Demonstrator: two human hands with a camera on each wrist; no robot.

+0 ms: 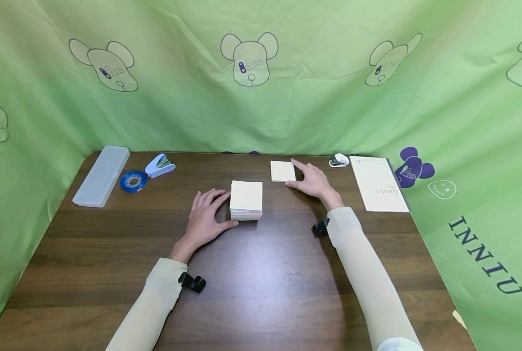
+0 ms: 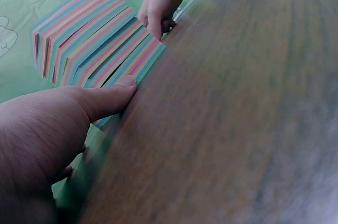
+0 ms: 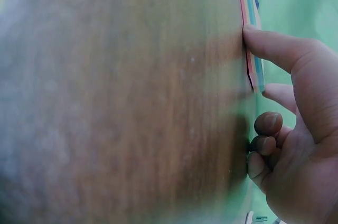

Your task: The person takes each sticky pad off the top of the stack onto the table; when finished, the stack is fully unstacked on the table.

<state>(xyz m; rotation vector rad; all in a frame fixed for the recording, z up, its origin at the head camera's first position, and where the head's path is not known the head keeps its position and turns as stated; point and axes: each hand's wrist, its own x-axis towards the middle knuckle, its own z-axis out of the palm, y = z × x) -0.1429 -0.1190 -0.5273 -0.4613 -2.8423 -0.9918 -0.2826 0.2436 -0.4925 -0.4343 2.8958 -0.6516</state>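
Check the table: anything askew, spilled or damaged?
Only slightly: the taller paper stack by the left hand looks uneven, with dark gaps between its coloured layers in the left wrist view. I see no spill or clear damage.

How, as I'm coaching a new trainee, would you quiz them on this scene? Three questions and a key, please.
1. Multiple choice: Which lies farthest left in the head view? A) Gambit notepad; B) frosted case; C) blue tape roll.
2. True or false: The blue tape roll lies on the Gambit notepad.
3. Fill in: The left grip touches the taller memo-paper stack; the right grip touches the ____.

Key: 1. B; 2. False; 3. shorter memo-paper stack.
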